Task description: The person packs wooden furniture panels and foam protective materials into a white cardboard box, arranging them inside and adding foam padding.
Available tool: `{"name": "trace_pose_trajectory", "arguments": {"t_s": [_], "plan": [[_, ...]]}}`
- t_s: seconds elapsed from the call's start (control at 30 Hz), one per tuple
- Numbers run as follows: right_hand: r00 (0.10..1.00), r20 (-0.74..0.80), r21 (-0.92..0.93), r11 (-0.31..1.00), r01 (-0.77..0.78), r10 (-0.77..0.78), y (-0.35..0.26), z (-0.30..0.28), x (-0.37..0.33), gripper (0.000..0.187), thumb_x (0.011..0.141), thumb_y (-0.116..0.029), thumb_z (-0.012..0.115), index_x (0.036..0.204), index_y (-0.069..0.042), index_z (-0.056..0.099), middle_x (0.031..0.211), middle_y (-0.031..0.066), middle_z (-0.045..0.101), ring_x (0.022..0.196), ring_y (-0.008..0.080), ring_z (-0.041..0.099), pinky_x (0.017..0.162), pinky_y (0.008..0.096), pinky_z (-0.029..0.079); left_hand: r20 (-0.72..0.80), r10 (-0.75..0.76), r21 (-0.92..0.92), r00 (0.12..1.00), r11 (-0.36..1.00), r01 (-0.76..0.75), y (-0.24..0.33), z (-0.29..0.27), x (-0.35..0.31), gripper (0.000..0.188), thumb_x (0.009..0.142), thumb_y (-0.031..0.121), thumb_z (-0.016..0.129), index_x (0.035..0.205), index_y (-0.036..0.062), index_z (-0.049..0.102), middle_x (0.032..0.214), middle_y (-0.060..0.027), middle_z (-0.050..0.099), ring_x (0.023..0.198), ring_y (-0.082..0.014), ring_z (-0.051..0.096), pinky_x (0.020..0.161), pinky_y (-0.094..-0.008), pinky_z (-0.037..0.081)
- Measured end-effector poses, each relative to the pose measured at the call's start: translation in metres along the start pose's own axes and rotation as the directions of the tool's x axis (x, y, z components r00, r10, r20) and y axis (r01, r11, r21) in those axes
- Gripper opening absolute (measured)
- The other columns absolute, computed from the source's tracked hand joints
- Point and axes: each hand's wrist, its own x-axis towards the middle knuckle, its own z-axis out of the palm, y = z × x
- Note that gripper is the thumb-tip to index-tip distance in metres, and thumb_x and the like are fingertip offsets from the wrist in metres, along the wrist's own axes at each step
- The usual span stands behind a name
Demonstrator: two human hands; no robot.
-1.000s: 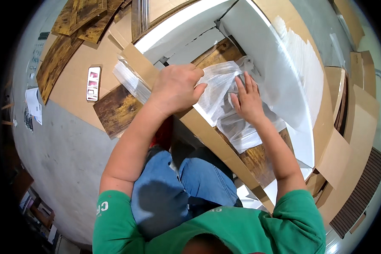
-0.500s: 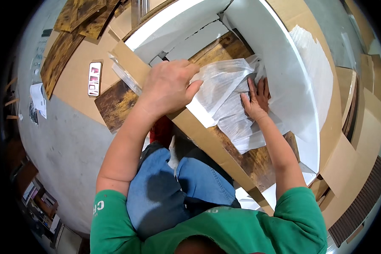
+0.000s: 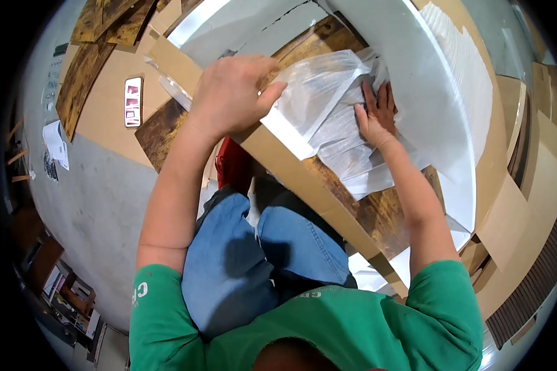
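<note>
A cardboard box (image 3: 315, 188) in front of me is lined with white foam (image 3: 408, 62) and holds brown wood-grain boards (image 3: 377, 216). A thin, wrinkled white wrapping sheet (image 3: 328, 93) lies over the boards. My right hand (image 3: 377, 117) reaches inside and presses on that sheet with its fingers spread, close to the far-right foam wall. My left hand (image 3: 235, 93) is bent over the box's near-left edge, thumb toward the sheet; its fingertips are partly hidden.
Wood-grain panels (image 3: 86, 80) lie on flattened cardboard at the far left, near a phone-like white rectangle (image 3: 133, 102). A paper sheet (image 3: 56, 145) and small hardware packs are on the concrete floor. More cardboard (image 3: 513, 229) stands along the right. My knees are against the box's near side.
The whole view has shifted, so the box and both hands appear slightly higher. My right hand stays on the sheet and my left at the edge.
</note>
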Motion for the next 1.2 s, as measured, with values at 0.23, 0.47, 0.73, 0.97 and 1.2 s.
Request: {"name": "trace_pose_trajectory", "arguments": {"t_s": [0.23, 0.47, 0.73, 0.97, 1.2], "plan": [[0.999, -0.022, 0.038, 0.999, 0.032, -0.031, 0.03, -0.035, 0.003, 0.075, 0.084, -0.046, 0.054, 0.142, -0.007, 0.026, 0.145, 0.0272, 0.022, 0.136, 0.0425, 0.016, 0.11, 0.0481, 0.017, -0.017, -0.018, 0.003, 1.0, 1.0, 0.018, 0.0, 0.0, -0.002, 0.022, 0.077, 0.028, 0.063, 0.087, 0.0089, 0.068, 0.08, -0.009, 0.064, 0.074, -0.0305, 0.062, 0.068, -0.0397, 0.049], [0.999, -0.026, 0.001, 0.999, -0.04, 0.04, 0.013, -0.025, 0.0, 0.082, 0.082, -0.052, 0.053, 0.143, -0.006, 0.023, 0.147, 0.0254, 0.017, 0.136, 0.0413, 0.014, 0.111, 0.0476, 0.015, 0.009, -0.016, 0.009, 1.0, 1.0, 0.016, -0.002, -0.003, -0.002, 0.022, 0.077, 0.028, 0.063, 0.089, 0.0099, 0.067, 0.081, -0.0083, 0.064, 0.077, -0.0297, 0.062, 0.068, -0.039, 0.05], [0.997, 0.038, -0.012, 0.998, -0.061, 0.061, 0.018, -0.021, 0.0, 0.089, 0.081, -0.061, 0.048, 0.144, -0.006, 0.019, 0.149, 0.0237, 0.01, 0.139, 0.0396, 0.008, 0.113, 0.0467, 0.01, -0.01, -0.006, -0.012, 1.0, 1.0, 0.006, -0.002, -0.002, -0.002, 0.023, 0.078, 0.026, 0.063, 0.09, 0.0077, 0.067, 0.081, -0.0083, 0.063, 0.072, -0.0287, 0.06, 0.066, -0.0382, 0.049], [0.986, 0.163, -0.002, 0.999, -0.037, 0.037, 0.021, -0.052, 0.001, 0.079, 0.077, -0.049, 0.062, 0.139, -0.01, 0.033, 0.144, 0.0241, 0.025, 0.136, 0.0404, 0.018, 0.112, 0.0463, 0.014, 0.03, -0.005, -0.02, 1.0, 1.0, 0.005, 0.001, -0.001, 0.004, 0.023, 0.078, 0.027, 0.065, 0.091, 0.0075, 0.067, 0.082, -0.0085, 0.065, 0.066, -0.0248, 0.059, 0.063, -0.0339, 0.048], [0.851, -0.524, -0.196, 0.967, -0.162, 0.036, 0.07, -0.16, -0.027, 0.069, 0.068, -0.023, 0.077, 0.13, -0.018, 0.047, 0.134, 0.0128, 0.043, 0.123, 0.0331, 0.038, 0.1, 0.0453, 0.032, 0.034, -0.061, 0.014, 0.998, 0.998, 0.06, -0.001, 0.002, -0.001, 0.03, 0.08, 0.033, 0.066, 0.096, 0.008, 0.066, 0.088, -0.0088, 0.067, 0.072, -0.023, 0.064, 0.065, -0.0325, 0.05]]}}
